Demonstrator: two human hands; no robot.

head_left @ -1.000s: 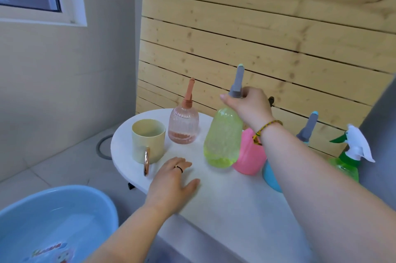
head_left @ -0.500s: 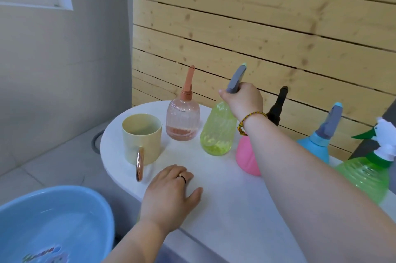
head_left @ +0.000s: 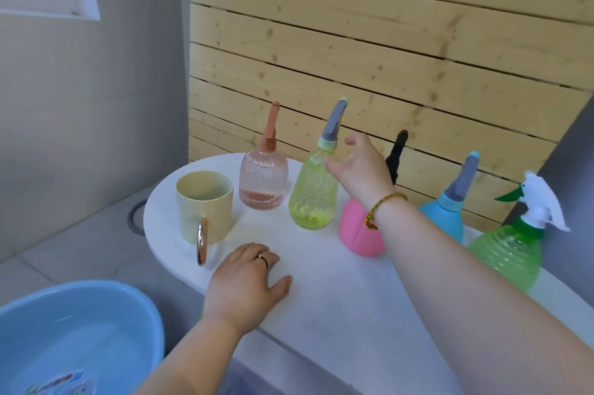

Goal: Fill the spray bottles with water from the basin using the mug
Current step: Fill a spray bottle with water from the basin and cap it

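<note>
The right hand (head_left: 360, 166) is spread loose beside the neck of the yellow bottle (head_left: 313, 198), grasping nothing. Whether its thumb brushes the plastic I cannot tell. The left hand (head_left: 247, 279) lies flat and relaxed on the white table (head_left: 337, 307), just in front of the mug (head_left: 205, 205) and a little right of its handle.

The mug stands upright near the table's end, with no hand on it. To its right the bottles stand in a row: first the peach bottle (head_left: 263, 182), next the yellow one, then the pink bottle (head_left: 356, 233), the blue bottle (head_left: 445, 217) and, farthest from the mug, the green bottle (head_left: 508, 256). Below and left of the mug, off the table, sits the basin (head_left: 128, 304) with water in it.

All five bottles have their spray heads on. The peach and yellow ones seem to hold only a shallow layer at the bottom, and the pink and blue are opaque. I judge the filling hardly begun: a head must come off, the mug must be dipped, and each bottle poured full.
</note>
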